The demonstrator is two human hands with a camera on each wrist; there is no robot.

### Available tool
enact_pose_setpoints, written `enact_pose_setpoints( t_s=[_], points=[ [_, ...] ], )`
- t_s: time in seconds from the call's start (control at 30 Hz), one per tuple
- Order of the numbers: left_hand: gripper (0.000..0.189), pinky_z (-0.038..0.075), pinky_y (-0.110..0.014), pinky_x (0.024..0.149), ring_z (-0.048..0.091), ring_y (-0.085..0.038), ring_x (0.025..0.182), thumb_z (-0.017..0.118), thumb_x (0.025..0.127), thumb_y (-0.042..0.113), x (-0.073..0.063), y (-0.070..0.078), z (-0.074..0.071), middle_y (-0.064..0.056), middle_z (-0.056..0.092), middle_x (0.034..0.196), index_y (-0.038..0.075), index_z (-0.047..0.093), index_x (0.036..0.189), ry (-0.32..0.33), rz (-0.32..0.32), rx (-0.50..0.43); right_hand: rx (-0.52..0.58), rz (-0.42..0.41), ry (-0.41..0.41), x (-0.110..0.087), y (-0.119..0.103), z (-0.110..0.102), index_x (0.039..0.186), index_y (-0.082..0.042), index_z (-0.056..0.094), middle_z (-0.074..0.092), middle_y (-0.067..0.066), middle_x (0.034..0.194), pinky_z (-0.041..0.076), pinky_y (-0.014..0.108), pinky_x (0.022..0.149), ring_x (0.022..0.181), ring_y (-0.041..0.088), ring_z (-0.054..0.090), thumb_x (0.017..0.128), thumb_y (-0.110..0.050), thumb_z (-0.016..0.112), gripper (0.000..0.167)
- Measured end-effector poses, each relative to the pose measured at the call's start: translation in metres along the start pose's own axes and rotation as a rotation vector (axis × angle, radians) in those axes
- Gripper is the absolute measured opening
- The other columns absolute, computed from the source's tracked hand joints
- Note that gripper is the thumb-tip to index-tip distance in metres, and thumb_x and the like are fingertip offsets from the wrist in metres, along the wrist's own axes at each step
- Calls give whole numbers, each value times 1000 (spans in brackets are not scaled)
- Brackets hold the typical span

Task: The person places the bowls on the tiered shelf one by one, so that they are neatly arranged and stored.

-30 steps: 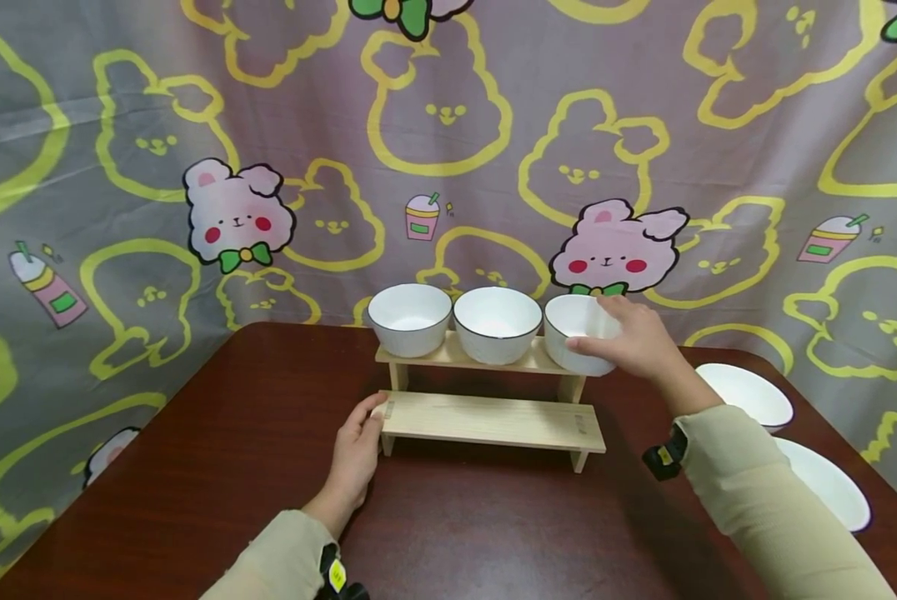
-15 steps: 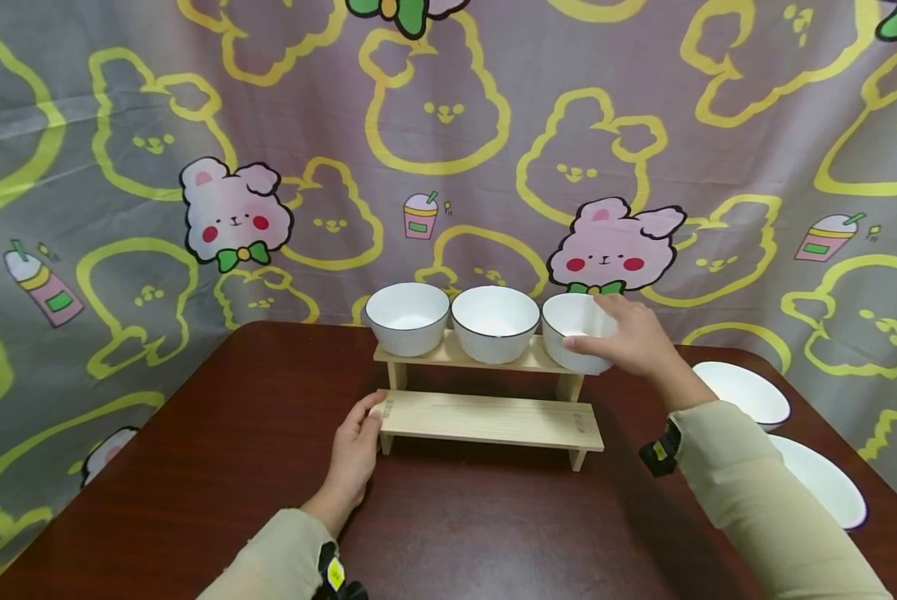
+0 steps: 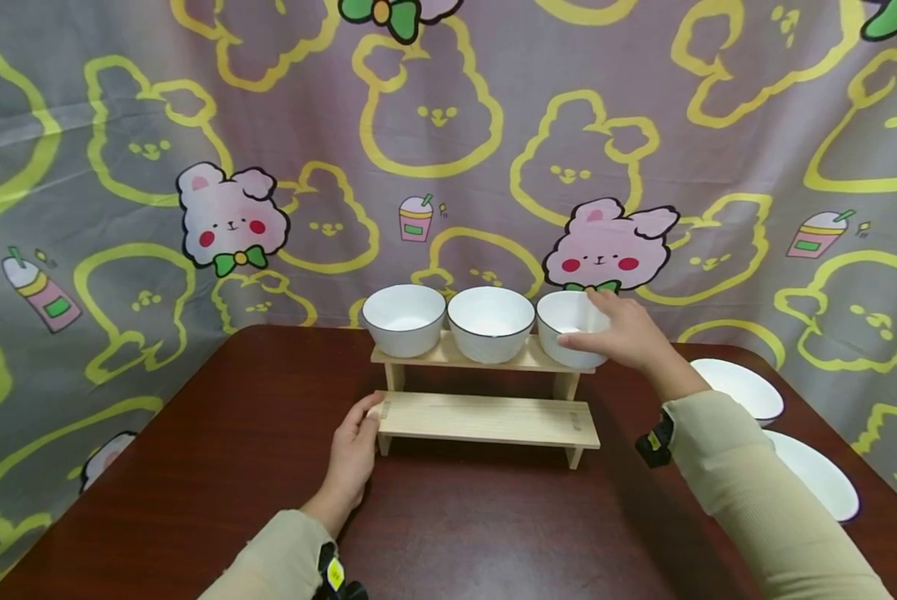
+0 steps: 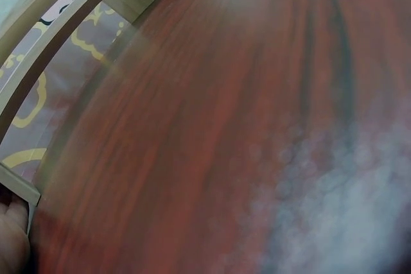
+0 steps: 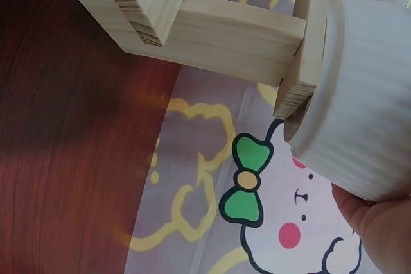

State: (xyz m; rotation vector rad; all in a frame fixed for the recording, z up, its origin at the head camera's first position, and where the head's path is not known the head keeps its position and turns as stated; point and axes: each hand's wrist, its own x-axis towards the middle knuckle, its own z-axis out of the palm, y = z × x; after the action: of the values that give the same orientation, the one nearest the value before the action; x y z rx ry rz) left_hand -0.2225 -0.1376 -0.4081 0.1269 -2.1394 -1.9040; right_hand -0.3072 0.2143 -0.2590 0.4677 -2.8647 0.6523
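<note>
A pale two-tier wooden rack (image 3: 486,421) stands on the table, with three white dark-rimmed bowls in a row on its upper shelf. My left hand (image 3: 353,467) grips the left end of the lower shelf; part of that hand (image 4: 11,239) shows at the left wrist view's corner. With thumb and fingers, my right hand (image 3: 632,333) holds the right bowl (image 3: 557,325), covering its right side. In the right wrist view, that bowl (image 5: 366,94) sits at the shelf's end. The middle bowl (image 3: 491,337) and left bowl (image 3: 403,333) stand upright, untouched.
Two white dishes, a far one (image 3: 741,387) and a nearer one (image 3: 816,479), lie on the right side of the dark wooden table (image 3: 216,467). The right forearm partly covers the nearer dish. A patterned curtain (image 3: 306,125) hangs behind the table.
The right bowl has shifted slightly back on the upper shelf, with my right hand on it. My left hand keeps its hold on the rack. The head view has moved a little.
</note>
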Motion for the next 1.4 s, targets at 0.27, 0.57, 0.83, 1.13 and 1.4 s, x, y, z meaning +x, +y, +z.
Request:
enact_pose_setpoints(
  t_s=[0.27, 0.57, 0.83, 1.13, 1.4],
  points=[
    [35, 28, -42, 103, 34, -22, 129, 38, 98, 12, 0, -1, 0, -8, 39, 143, 10, 51, 131, -5, -12, -10, -2, -4, -30, 0, -1, -1, 144, -1, 27, 24, 29, 146, 28, 62, 97, 129, 49, 22, 75, -55, 65, 95],
    [35, 28, -43, 104, 34, -23, 129, 37, 98, 11, -2, -1, 1, -8, 39, 143, 11, 51, 130, -10, -15, -12, -10, -8, -8, -7, -5, -9, 144, -2, 29, 22, 30, 146, 24, 66, 97, 131, 50, 18, 78, -53, 63, 89],
    [35, 29, -44, 103, 35, -25, 129, 37, 98, 11, -1, -1, 1, -9, 40, 143, 10, 51, 130, -7, -8, -1, -5, 0, 4, -16, -9, -20, 145, -2, 25, 20, 28, 148, 19, 65, 100, 132, 49, 17, 81, -51, 61, 88],
    [36, 28, -44, 103, 34, -24, 129, 37, 98, 10, -2, -1, 0, -9, 40, 143, 10, 51, 130, -1, -12, -9, 25, -93, 68, -33, -21, -35, 145, -3, 26, 26, 24, 148, 19, 66, 99, 131, 48, 21, 80, -44, 64, 86],
    [35, 29, -42, 102, 35, -23, 128, 37, 98, 10, 2, -2, -1, -7, 39, 143, 11, 51, 130, -4, -32, 1, 77, -107, 126, -51, -18, -39, 145, -8, 28, 27, 21, 148, 21, 70, 94, 131, 45, 22, 80, -40, 64, 81]
  ],
)
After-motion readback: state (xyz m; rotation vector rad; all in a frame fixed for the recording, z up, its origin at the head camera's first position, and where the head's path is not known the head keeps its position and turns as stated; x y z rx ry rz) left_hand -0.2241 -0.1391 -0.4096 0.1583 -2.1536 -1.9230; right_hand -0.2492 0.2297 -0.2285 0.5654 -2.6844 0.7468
